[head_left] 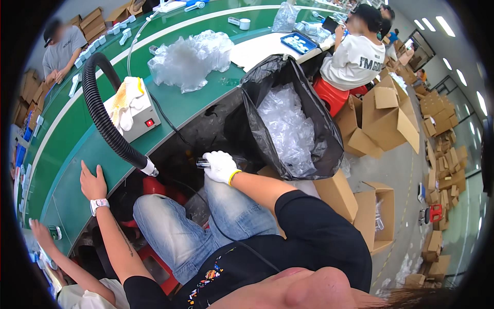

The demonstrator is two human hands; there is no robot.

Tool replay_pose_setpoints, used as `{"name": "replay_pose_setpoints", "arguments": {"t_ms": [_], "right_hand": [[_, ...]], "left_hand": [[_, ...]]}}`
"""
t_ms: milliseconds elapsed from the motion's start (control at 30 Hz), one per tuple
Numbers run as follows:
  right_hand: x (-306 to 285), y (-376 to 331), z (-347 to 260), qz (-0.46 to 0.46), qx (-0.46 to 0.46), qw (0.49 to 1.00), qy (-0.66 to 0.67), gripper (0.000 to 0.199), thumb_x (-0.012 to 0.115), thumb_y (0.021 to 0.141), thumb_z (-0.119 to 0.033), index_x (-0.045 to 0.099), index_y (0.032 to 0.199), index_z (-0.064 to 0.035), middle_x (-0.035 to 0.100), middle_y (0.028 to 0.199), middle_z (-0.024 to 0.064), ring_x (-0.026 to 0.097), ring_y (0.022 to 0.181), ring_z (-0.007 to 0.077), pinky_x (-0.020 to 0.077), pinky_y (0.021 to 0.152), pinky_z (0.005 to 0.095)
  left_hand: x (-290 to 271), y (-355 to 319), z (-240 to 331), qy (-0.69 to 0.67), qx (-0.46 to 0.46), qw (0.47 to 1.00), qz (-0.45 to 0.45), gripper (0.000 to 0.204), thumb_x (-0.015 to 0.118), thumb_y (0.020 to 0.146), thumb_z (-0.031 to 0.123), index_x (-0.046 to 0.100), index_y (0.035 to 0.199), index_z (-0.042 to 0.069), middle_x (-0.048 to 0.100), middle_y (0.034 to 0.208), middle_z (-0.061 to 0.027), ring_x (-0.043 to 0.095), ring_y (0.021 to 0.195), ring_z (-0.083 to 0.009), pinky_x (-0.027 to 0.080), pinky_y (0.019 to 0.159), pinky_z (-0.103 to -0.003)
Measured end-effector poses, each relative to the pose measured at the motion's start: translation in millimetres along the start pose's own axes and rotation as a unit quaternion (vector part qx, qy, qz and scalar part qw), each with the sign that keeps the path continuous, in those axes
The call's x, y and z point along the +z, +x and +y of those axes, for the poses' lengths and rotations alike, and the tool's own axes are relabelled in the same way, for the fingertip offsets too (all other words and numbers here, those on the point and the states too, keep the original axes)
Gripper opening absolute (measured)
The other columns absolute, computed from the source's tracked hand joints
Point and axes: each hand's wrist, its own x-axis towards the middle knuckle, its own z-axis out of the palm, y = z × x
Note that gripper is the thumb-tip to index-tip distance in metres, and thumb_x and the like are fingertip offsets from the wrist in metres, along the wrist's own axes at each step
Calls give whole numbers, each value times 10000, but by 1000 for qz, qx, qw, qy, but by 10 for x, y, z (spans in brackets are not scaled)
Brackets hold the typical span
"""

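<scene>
My bare left hand (92,184), a pale watch on its wrist, rests on the green table (67,188) near its edge, fingers spread and holding nothing. Over my right knee, my right hand (220,167) wears a white glove with a yellow cuff. Its fingers are closed round a small dark, shiny object (202,163), mostly hidden, so I cannot tell its kind. Between the hands hangs the metal-tipped end of a black corrugated hose (110,136). Behind it, a white box (141,121) with a lit red switch carries a folded work glove (126,100).
A clear plastic bag (193,59) lies on the table's far side. To my right stands a black-lined bin (321,149) of clear plastic bags, with open cartons (383,121) beyond. A co-worker's arm (77,270) is at lower left; another person sits on a red stool (332,95).
</scene>
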Motion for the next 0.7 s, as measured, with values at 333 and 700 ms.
{"name": "replay_pose_setpoints", "arguments": {"t_ms": [333, 700], "right_hand": [[49, 107, 41, -68, 36, 988, -135, 283, 691, 794, -206, 683, 1050, -86, 707, 1001, 139, 682, 1008, 349, 532, 866, 475], [-158, -95, 27, 23, 1, 998, -50, 229, 680, 828, -229, 676, 1042, -149, 706, 948, 129, 691, 915, 352, 547, 803, 497]], "left_hand": [[-16, -19, 16, 8, 1, 1000, -9, 585, 547, 1019, 490, 568, 1479, 131, 537, 1506, -204, 502, 1391, -369, 423, 1132, -504], [-40, -32, 51, 9, -1, 1000, -13, 582, 529, 1024, 504, 584, 1469, 135, 518, 1528, -210, 499, 1397, -377, 421, 1138, -501]]}}
